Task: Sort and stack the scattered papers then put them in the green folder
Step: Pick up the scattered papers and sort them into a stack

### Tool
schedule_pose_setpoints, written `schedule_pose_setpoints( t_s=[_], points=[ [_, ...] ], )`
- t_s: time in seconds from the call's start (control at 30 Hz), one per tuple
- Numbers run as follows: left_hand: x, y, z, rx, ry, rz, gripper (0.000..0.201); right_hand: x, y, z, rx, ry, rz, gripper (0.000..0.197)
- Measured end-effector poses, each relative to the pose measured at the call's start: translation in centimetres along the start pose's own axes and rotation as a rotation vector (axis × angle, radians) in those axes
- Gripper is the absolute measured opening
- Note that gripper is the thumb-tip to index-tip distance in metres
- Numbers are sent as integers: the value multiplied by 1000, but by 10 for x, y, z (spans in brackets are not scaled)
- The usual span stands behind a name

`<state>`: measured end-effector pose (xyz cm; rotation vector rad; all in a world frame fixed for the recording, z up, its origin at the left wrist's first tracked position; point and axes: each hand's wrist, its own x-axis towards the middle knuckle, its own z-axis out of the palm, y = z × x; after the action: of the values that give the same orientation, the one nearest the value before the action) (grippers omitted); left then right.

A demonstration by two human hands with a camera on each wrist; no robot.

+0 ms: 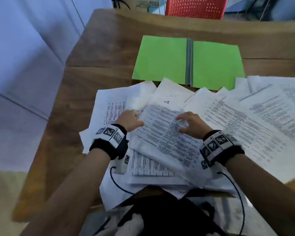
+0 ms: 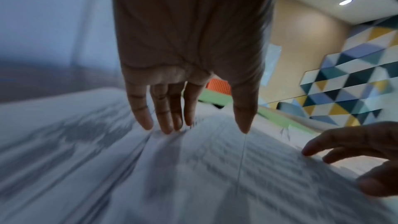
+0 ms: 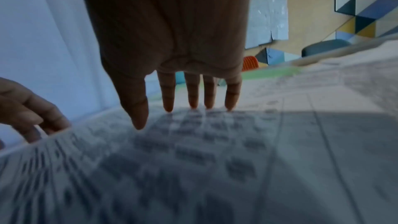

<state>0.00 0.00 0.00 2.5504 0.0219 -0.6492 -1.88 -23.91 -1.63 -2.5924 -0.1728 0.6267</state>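
A green folder [image 1: 187, 62] lies open and flat at the far middle of the wooden table [image 1: 95, 65]. Printed white papers [image 1: 245, 116] are spread in an overlapping fan in front of it, some over its near edge. One printed sheet [image 1: 163, 138] lies on top, slanted, between both hands. My left hand [image 1: 134, 118] rests at this sheet's left edge, fingers straight and tips on paper [image 2: 204, 125]. My right hand [image 1: 181, 124] has spread fingertips pressing on the sheet's middle [image 3: 172, 115]. Neither hand grips anything. The folder shows as a green strip [image 2: 215, 99] beyond the fingers.
A red perforated chair [image 1: 196, 7] stands behind the table's far edge. The table's left edge runs close to the papers, with floor beyond. Papers overhang the near edge above dark clothing [image 1: 169, 215]. Thin cables [image 1: 240, 193] hang from both wristbands.
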Motion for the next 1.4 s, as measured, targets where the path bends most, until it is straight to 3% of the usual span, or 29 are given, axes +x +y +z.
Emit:
schedule_pose_setpoints(
  t_s=[0.13, 0.2, 0.3, 0.37, 0.4, 0.47, 0.57, 0.67, 0.77, 0.9, 0.97, 1.07, 1.13, 1.2, 1.27, 1.4],
  points=[
    [3, -10, 26, -126, -123, -129, 51, -4, 3, 23, -45, 38, 165, 59],
    [4, -9, 32, -192, -162, -171, 54, 0, 1, 26, -80, 26, 181, 74],
    [6, -7, 33, -184, -155, -120, 50, 9, -3, 21, -85, 31, 248, 106],
    [4, -5, 29, -178, -131, -22, 50, 14, -5, 17, -34, 71, 289, 116],
    [5, -5, 26, -178, -95, 36, 47, 17, -5, 15, -9, 100, 297, 112],
    [12, -6, 20, -150, 23, 77, 39, 21, -3, 10, 41, 130, 293, 81],
    [26, -13, 13, -150, 269, -111, 38, 20, -1, 11, 185, 182, 285, 29],
    [28, -17, 15, -395, 237, -351, 77, 11, -5, 24, 305, 286, 398, 16],
    [25, -9, 28, -356, 255, -302, 81, 5, -29, 40, 338, 275, 377, 16],
    [22, -1, 28, -321, 424, -173, 40, 7, -49, 45, 397, 189, 186, 31],
    [22, -6, 18, -343, 457, -140, 36, 4, -35, 38, 231, 141, 231, 55],
    [26, -23, 3, -343, 481, -199, 39, -12, -4, 29, -47, -87, 286, 103],
    [29, -35, -2, -344, 452, -226, 43, -23, 14, 34, -141, -174, 307, 111],
    [30, -45, -2, -333, 416, -241, 43, -28, 23, 38, -175, -79, 311, 95],
    [29, -49, -2, -331, 397, -228, 40, -29, 27, 33, -203, 127, 312, 65],
    [25, -51, -1, -369, 406, -224, 41, -22, 19, 0, -8, 304, 471, 26]
  ],
)
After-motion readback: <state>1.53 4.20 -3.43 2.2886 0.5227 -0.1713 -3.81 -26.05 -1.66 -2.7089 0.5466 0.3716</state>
